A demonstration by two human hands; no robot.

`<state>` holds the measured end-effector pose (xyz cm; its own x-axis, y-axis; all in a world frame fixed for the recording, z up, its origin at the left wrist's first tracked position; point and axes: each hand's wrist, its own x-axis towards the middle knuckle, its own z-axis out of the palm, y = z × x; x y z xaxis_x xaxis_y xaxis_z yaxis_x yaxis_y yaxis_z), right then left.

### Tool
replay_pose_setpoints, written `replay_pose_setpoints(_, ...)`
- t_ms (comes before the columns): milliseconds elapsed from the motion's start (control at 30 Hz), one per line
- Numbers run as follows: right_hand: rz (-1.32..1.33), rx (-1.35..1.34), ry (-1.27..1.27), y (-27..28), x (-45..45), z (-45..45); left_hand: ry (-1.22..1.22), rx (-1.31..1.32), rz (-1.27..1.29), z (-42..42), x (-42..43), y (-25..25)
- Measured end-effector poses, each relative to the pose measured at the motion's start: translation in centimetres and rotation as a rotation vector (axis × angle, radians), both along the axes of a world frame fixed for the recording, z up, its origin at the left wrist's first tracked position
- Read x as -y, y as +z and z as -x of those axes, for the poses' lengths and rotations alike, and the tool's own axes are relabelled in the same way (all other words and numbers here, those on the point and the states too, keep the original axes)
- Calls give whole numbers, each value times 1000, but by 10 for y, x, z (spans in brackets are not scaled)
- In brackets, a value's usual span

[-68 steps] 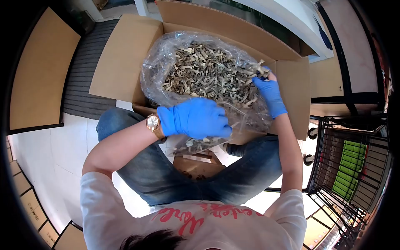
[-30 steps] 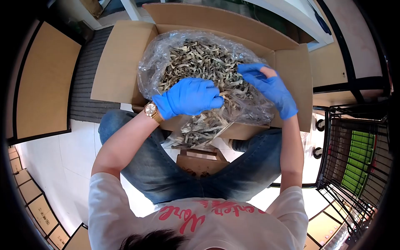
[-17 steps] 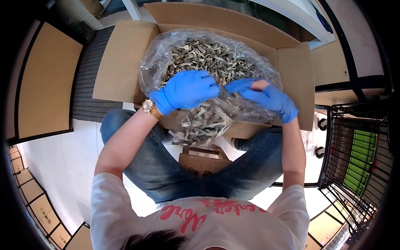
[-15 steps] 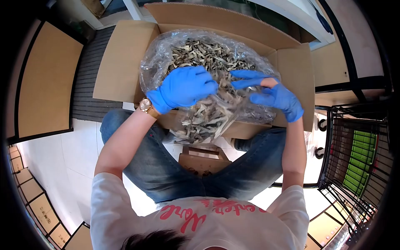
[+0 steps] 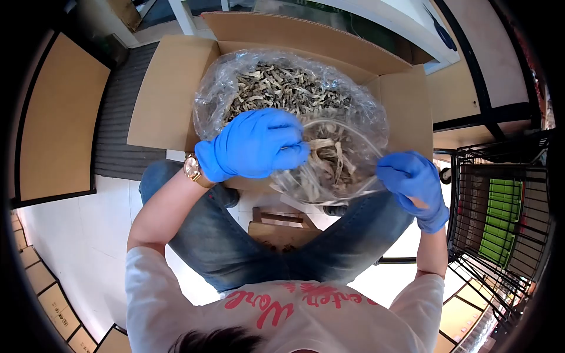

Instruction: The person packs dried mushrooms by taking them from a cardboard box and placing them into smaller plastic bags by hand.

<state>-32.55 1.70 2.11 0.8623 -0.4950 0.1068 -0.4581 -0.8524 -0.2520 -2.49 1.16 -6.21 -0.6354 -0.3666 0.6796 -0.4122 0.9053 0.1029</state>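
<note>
Clear plastic bag [image 5: 306, 183] stretched between my left hand [image 5: 254, 144] and right hand [image 5: 414, 187], both blue-gloved.
My hands are apart, the left clamped on the bag's left edge, the right pinching its right edge. Pale dried strips [image 5: 331, 157] lie inside it. The bag is at the near side of an open cardboard box [image 5: 401, 105], where a larger plastic sack [image 5: 213, 88] holds a heap of similar strips [image 5: 288, 89].

Bag [image 5: 366, 177], clear plastic, pale-rimmed, mouth spread wide; tan dried strips [image 5: 335, 157] inside; held aloft over box's [image 5: 407, 106] near edge.
</note>
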Motion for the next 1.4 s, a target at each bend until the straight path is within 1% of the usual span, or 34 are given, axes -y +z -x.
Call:
replay_pose_setpoints(33, 9, -12, 3, 1, -5, -3, -75, 34, -42, 0, 0, 5)
replay_pose_setpoints(67, 19, -22, 3, 1, -8, -7, -68, 32, -39, 5, -3, 5)
replay_pose_setpoints(100, -43, -196, 32, -4, -9, -13, -99, 101, -67, 11, -8, 4)
replay_pose_setpoints(133, -39, -198, 31, -7, -7, -9, -131, 170, -95, 14, -10, 3)
replay_pose_setpoints(167, -81, -112, 1, -9, -3, 0, -135, 204, -24, 11, -6, 2)
replay_pose_setpoints(200, -126, -25, -26, -9, -1, 6, -133, 199, -26, 9, -5, 2)
replay_pose_setpoints(233, -61, 18, -74, -4, -5, 9, -125, 131, 2, 6, -4, 2)
replay_pose_setpoints(267, -64, 15, -71, -10, -6, 9, -116, 64, 32, 5, -4, 2)
replay_pose_setpoints(300, -212, -56, -22, -24, -7, 9, -115, 62, 33, 8, -8, 0)
replay_pose_setpoints(333, -358, -129, 24, -34, -6, 10, -167, 100, -16, 15, -14, -4)
replay_pose_setpoints(367, -354, -135, 25, -39, -3, 13, -217, 136, -66, 21, -20, -7)
replay_pose_setpoints(433, -630, -17, 69, -45, 5, 18, -235, 151, -110, 28, -30, -10)
replay_pose_setpoints(467, -633, -21, 70, -44, 13, 19, -253, 172, -156, 31, -33, -12)
replay_pose_setpoints(533, -694, 165, -125, -42, 34, 16, -288, 159, -163, 35, -37, -15)
replay_pose_setpoints(567, -695, 161, -121, -50, 47, 13, -322, 146, -158, 37, -38, -18)
replay_pose_setpoints(633, -958, 276, -547, -89, 73, 5, -369, 134, -163, 42, -41, -26)
replay_pose_setpoints(700, -730, 87, -545, -126, 96, -14, -363, 119, -153, 43, -42, -27)
replay_pose_setpoints(767, -447, -8, -447, -188, 120, -23, -353, 103, -146, 42, -43, -30)
replay_pose_setpoints(800, -445, -12, -437, -223, 132, -27, -349, 90, -178, 40, -44, -32)
replay_pose_setpoints(833, -311, -6, -397, -257, 145, -32, -344, 78, -209, 39, -44, -35)
replay_pose_setpoints(867, -176, 5, -355, -275, 155, -42, -334, 80, -207, 38, -45, -39)
replay_pose_setpoints(900, -174, 6, -346, -281, 163, -56, -352, 90, -220, 39, -46, -45)
replay_pose_setpoints(967, 11, -144, -513, -290, 171, -80, -374, 104, -275, 35, -50, -48)
replay_pose_setpoints(1000, 11, -146, -505, -288, 173, -88, -366, 101, -277, 32, -52, -47)
replay_pose_setpoints(1067, 72, -333, -564, -271, 176, -104, -386, 122, -259, 25, -56, -46)
replay_pose_setpoints(1100, 106, -361, -550, -267, 180, -107, -399, 75, -276, 23, -58, -48)
replay_pose_setpoints(1133, 107, -362, -539, -265, 186, -109, -389, 71, -278, 20, -60, -48)
replay_pose_setpoints(1200, 118, -259, -507, -263, 198, -107, -351, 32, -346, 13, -68, -46)
replay_pose_setpoints(1233, 76, -198, -531, -273, 212, -105, -327, 2, -318, 10, -69, -46)
replay_pose_setpoints(1267, 70, -203, -523, -283, 223, -101, -322, -4, -325, 8, -70, -43)
replay_pose_setpoints(1333, 48, -117, -471, -289, 235, -103, -268, -7, -336, 4, -70, -40)
replay_pose_setpoints(1367, -14, -258, -463, -291, 241, -103, -266, -9, -340, 4, -70, -41)
replay_pose_setpoints(1400, -15, -257, -460, -287, 243, -108, -292, -10, -328, 4, -69, -42)
